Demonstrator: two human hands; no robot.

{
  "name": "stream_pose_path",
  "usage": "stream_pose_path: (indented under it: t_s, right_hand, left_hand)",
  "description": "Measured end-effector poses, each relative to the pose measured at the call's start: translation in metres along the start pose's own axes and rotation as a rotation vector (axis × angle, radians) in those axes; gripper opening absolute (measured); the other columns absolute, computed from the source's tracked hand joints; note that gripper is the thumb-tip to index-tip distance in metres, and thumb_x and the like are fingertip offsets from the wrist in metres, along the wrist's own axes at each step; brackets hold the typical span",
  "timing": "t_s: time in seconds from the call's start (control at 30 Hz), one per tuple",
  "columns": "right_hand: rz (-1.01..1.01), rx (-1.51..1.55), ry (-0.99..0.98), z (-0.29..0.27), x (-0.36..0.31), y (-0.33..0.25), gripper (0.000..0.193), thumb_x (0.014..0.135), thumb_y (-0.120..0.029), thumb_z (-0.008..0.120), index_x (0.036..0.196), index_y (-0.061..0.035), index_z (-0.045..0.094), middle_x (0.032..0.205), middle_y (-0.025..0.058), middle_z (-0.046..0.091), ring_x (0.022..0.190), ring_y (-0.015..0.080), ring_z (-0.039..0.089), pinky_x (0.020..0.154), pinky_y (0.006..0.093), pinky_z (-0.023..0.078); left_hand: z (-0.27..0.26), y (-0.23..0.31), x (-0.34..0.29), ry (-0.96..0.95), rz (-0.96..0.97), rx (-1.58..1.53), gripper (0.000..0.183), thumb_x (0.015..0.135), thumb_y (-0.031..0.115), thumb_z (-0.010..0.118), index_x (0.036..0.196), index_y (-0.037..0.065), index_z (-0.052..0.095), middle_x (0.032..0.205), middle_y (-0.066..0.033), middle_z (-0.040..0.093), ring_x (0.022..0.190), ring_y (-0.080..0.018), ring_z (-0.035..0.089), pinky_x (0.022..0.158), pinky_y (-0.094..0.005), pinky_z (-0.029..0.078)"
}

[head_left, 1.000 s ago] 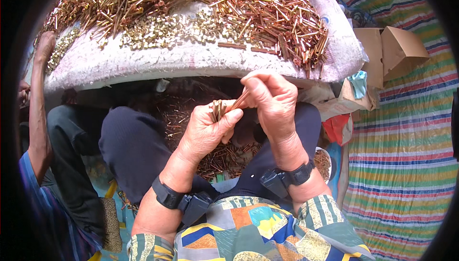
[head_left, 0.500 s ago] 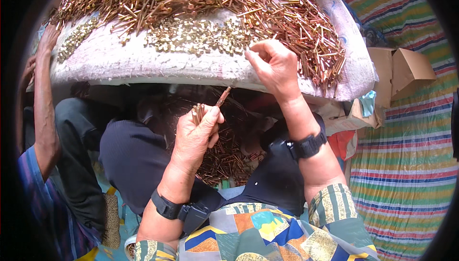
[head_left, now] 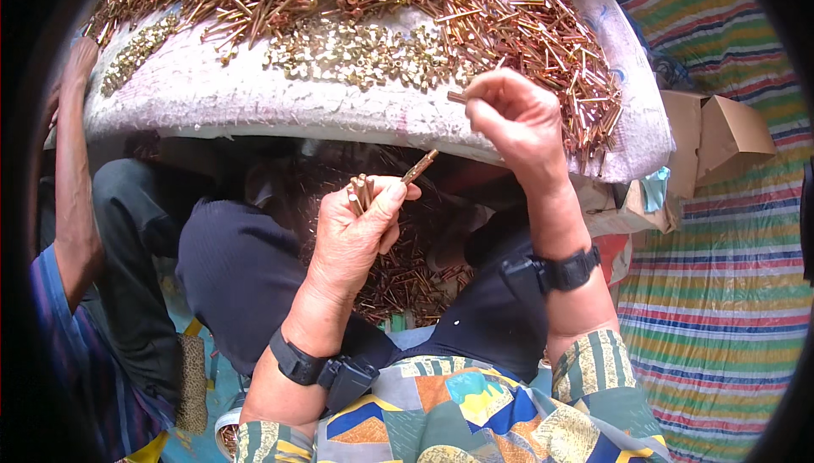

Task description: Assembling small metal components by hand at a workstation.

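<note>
the left hand [head_left: 356,230] is raised above the lap, its fingers [head_left: 392,200] curled shut around a small bundle of copper-coloured pins [head_left: 363,192]; the pin ends stand up out of the fist, and one longer pin [head_left: 420,166] sticks out at a slant toward the upper right, pinched against the thumb. the right hand [head_left: 517,119] is at the near edge of the bench [head_left: 254,103], which is covered with a pale, worn cloth; its fingers [head_left: 485,107] are drawn narrow, and a short brass piece [head_left: 456,97] shows at their tips, though the grip itself is partly hidden. just beyond this hand lies a dense heap of long copper pins [head_left: 543,47], spreading across the far and right part of the bench. a patch of small brass pieces [head_left: 365,52] lies in the middle of the bench, near the right hand, and a smaller patch [head_left: 136,52] lies toward the left end. more pins [head_left: 407,276] lie in the lap area between the knees, below the left hand. each wrist carries a black strap [head_left: 568,270]. another person's arm [head_left: 72,175] reaches up to the left end of the bench. a cardboard box [head_left: 729,132] sits on a striped mat [head_left: 721,293] to the right.
</note>
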State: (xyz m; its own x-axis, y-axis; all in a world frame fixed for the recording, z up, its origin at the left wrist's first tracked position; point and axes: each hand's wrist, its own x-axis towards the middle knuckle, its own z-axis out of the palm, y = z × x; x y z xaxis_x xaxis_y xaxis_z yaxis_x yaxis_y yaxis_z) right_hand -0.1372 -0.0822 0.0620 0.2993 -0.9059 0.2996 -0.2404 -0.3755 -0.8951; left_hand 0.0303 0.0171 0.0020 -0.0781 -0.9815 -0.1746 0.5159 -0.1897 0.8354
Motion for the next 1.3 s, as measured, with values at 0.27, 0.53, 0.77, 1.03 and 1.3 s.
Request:
stream_pose_path:
  t_s: [0.27, 0.53, 0.77, 1.03, 1.3]
  right_hand:
    - [0.105, 0.135, -0.259, -0.011, -0.040, -0.011, 0.011, 0.079, 0.001, 0.060, 0.090, 0.0002, 0.062, 0.082, -0.0005, 0.060, 0.075, 0.0036, 0.052, 0.066, 0.0186, 0.044]
    - [0.110, 0.022, -0.277, -0.029, -0.051, -0.014, 0.008, 0.079, -0.002, 0.061, 0.087, -0.0008, 0.062, 0.071, -0.0020, 0.057, 0.064, 0.0035, 0.050, 0.058, 0.0192, 0.043]
    - [-0.074, -0.388, -0.198, -0.026, -0.059, -0.017, 0.020, 0.081, -0.012, 0.060, 0.066, -0.0010, 0.052, 0.053, 0.0082, 0.044, 0.047, 0.0089, 0.040, 0.044, 0.0278, 0.034]
    - [0.165, -0.064, -0.131, -0.018, -0.071, -0.010, 0.031, 0.086, -0.016, 0.056, 0.062, -0.0006, 0.047, 0.051, 0.0042, 0.033, 0.049, 0.0094, 0.029, 0.043, 0.0264, 0.030]
    - [0.168, 0.028, -0.157, -0.019, -0.073, -0.003, 0.029, 0.086, -0.015, 0.057, 0.062, -0.0016, 0.047, 0.051, 0.0009, 0.032, 0.051, 0.0072, 0.027, 0.043, 0.0253, 0.029]
  left_hand:
    - [0.010, -0.005, -0.002, -0.114, -0.010, 0.025, 0.023, 0.087, 0.020, 0.056, 0.084, -0.002, 0.061, 0.049, 0.0050, 0.038, 0.040, -0.0037, 0.028, 0.038, -0.0199, 0.024]
    - [0.018, -0.006, 0.000, -0.207, -0.002, 0.093, 0.022, 0.086, 0.020, 0.057, 0.082, -0.001, 0.063, 0.047, 0.0055, 0.039, 0.039, -0.0032, 0.029, 0.038, -0.0198, 0.023]
    - [0.022, -0.007, -0.002, -0.234, 0.053, 0.213, 0.019, 0.085, 0.018, 0.060, 0.083, -0.001, 0.064, 0.049, 0.0052, 0.043, 0.041, -0.0025, 0.034, 0.038, -0.0187, 0.024]
    - [0.021, -0.008, -0.001, -0.226, 0.074, 0.242, 0.019, 0.085, 0.017, 0.059, 0.084, -0.001, 0.064, 0.049, 0.0056, 0.043, 0.041, -0.0018, 0.034, 0.038, -0.0183, 0.025]
    - [0.017, -0.005, -0.002, -0.267, 0.032, 0.256, 0.014, 0.085, 0.014, 0.060, 0.083, 0.002, 0.065, 0.055, 0.0080, 0.046, 0.048, 0.0003, 0.037, 0.042, -0.0173, 0.028]
